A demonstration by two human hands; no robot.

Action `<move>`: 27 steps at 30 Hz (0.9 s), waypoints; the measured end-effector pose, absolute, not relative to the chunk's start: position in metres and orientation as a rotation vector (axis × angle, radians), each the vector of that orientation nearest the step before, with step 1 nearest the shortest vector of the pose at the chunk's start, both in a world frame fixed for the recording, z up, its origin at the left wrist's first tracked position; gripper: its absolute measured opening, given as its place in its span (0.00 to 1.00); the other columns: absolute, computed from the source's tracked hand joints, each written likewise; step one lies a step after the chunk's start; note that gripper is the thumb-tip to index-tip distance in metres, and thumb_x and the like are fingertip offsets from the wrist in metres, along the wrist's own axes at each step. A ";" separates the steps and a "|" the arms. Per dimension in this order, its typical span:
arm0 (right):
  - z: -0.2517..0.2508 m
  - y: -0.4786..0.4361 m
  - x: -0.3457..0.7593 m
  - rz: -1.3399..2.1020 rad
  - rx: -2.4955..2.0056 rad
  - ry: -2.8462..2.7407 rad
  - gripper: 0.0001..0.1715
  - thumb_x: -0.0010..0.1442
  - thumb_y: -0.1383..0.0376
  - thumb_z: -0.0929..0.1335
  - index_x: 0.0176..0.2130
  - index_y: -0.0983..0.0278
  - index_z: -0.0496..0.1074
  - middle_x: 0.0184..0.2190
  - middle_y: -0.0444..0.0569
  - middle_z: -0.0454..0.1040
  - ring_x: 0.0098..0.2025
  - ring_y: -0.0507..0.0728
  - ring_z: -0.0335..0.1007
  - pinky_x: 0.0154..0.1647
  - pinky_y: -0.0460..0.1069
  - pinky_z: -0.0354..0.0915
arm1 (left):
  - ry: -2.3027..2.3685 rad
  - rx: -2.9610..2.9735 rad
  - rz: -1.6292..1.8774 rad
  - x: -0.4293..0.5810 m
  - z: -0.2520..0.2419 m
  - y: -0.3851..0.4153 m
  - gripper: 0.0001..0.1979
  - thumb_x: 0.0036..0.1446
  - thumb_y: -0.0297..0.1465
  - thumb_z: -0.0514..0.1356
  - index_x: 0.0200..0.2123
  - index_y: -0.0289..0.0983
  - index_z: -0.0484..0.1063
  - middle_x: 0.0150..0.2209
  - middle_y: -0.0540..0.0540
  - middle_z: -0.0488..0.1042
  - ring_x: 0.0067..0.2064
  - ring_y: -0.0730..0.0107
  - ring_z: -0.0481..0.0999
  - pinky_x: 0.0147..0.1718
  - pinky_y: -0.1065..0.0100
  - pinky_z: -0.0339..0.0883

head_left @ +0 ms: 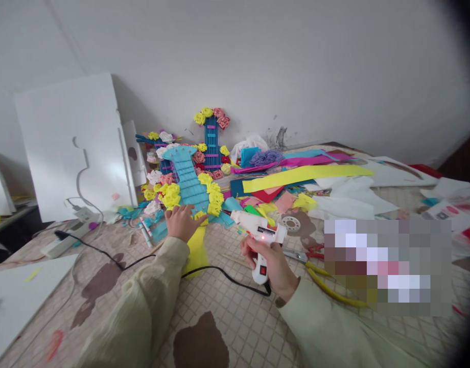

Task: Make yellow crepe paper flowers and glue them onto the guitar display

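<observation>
My right hand is wrapped round the handle of a white hot glue gun. A small red light shows on its body, and the nozzle points left. In front of the nozzle stands a light-blue guitar-shaped craft piece with strings across it and yellow crepe-paper flowers along both sides. My left hand lies against its lower end, fingers and thumb apart; the fingertips are partly hidden. Below that hand hangs a yellow paper strip.
Behind lean other flowered craft pieces. Paper strips heap up at the right, near pliers with yellow handles and a white tape reel. A power strip and black cord lie on the table. White boards stand left.
</observation>
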State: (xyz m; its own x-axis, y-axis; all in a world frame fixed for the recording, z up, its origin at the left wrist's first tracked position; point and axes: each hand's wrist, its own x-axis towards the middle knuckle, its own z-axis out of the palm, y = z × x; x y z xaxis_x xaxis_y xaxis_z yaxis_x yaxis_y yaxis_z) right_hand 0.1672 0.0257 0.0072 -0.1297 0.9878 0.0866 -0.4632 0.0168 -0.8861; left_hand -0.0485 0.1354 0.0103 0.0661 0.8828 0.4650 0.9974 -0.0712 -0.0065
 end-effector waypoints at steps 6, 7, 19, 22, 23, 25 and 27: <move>0.006 0.026 0.167 1.474 -0.750 -0.978 0.14 0.51 0.61 0.65 0.21 0.68 0.68 0.20 0.44 0.66 0.15 0.45 0.52 0.16 0.44 0.46 | -1.830 -2.163 -0.493 -0.056 0.020 0.136 0.17 0.49 0.43 0.57 0.38 0.39 0.71 0.37 0.43 0.74 0.43 0.55 0.66 0.40 0.59 0.51; 0.006 0.026 0.167 1.473 -0.752 -0.980 0.14 0.51 0.61 0.65 0.21 0.69 0.68 0.20 0.44 0.66 0.15 0.45 0.52 0.16 0.44 0.46 | -1.828 -2.173 -0.493 -0.056 0.020 0.136 0.16 0.49 0.42 0.57 0.37 0.40 0.71 0.38 0.43 0.74 0.44 0.55 0.66 0.40 0.59 0.50; 0.007 0.025 0.167 1.462 -0.762 -0.984 0.14 0.51 0.60 0.65 0.20 0.67 0.66 0.16 0.41 0.61 0.16 0.46 0.52 0.17 0.44 0.47 | -1.922 -2.133 -0.471 -0.061 0.013 0.153 0.15 0.50 0.44 0.56 0.35 0.40 0.72 0.38 0.43 0.73 0.44 0.53 0.65 0.38 0.56 0.48; 0.006 0.025 0.168 1.465 -0.771 -0.992 0.15 0.51 0.60 0.65 0.20 0.67 0.66 0.13 0.41 0.59 0.16 0.47 0.52 0.17 0.45 0.47 | -1.958 -2.106 -0.452 -0.062 0.012 0.155 0.17 0.47 0.46 0.56 0.35 0.40 0.71 0.38 0.41 0.72 0.44 0.52 0.64 0.38 0.56 0.49; 0.006 0.026 0.168 1.465 -0.775 -0.995 0.15 0.51 0.60 0.65 0.20 0.67 0.66 0.13 0.41 0.59 0.16 0.47 0.52 0.17 0.44 0.47 | -1.969 -2.096 -0.446 -0.062 0.012 0.156 0.18 0.47 0.47 0.57 0.35 0.40 0.71 0.39 0.41 0.71 0.44 0.51 0.64 0.38 0.56 0.50; 0.005 0.026 0.168 1.463 -0.781 -0.999 0.15 0.51 0.60 0.64 0.20 0.67 0.67 0.14 0.41 0.60 0.16 0.46 0.52 0.17 0.44 0.47 | -1.989 -2.075 -0.432 -0.062 0.013 0.157 0.20 0.46 0.48 0.57 0.35 0.40 0.70 0.40 0.40 0.70 0.45 0.50 0.63 0.38 0.55 0.50; 0.005 0.026 0.168 1.460 -0.786 -1.001 0.15 0.51 0.60 0.64 0.21 0.67 0.67 0.14 0.41 0.60 0.16 0.46 0.52 0.17 0.45 0.47 | -2.008 -2.057 -0.418 -0.061 0.014 0.157 0.21 0.45 0.49 0.57 0.36 0.39 0.70 0.40 0.39 0.69 0.45 0.49 0.63 0.38 0.54 0.50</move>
State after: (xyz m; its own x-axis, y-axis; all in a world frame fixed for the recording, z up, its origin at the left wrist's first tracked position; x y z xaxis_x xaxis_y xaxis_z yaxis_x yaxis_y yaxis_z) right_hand 0.1680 0.0264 0.0053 -0.1348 0.9886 0.0671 -0.4188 0.0045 -0.9080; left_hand -0.0612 0.1574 0.0139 0.0169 0.9316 0.3631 0.9991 -0.0297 0.0297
